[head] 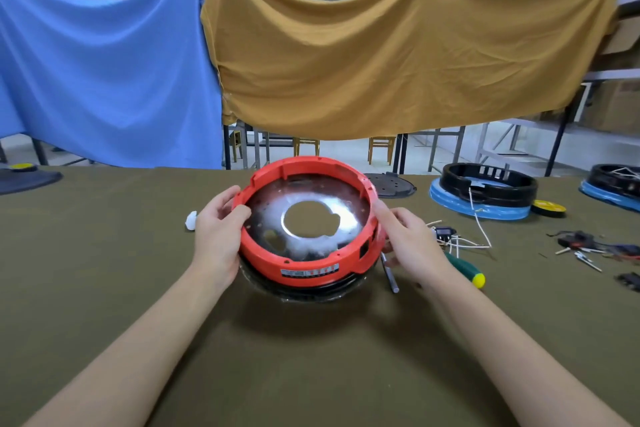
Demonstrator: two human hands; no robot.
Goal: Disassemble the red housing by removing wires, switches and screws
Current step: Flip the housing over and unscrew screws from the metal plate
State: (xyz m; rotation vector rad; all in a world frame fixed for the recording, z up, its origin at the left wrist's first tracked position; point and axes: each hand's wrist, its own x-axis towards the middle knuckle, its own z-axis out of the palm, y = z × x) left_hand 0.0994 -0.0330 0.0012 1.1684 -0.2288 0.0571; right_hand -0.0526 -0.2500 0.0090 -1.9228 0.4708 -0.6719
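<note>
Olive cloth table [311,357]: left hand [216,236] grips the red housing [304,215] by its left rim, right hand [408,239] grips its right side; screwdriver [467,272] lies near right.

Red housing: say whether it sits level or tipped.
Tipped. The red housing leans with its far rim raised and open side facing the camera; the left hand and right hand grip its sides.
</note>
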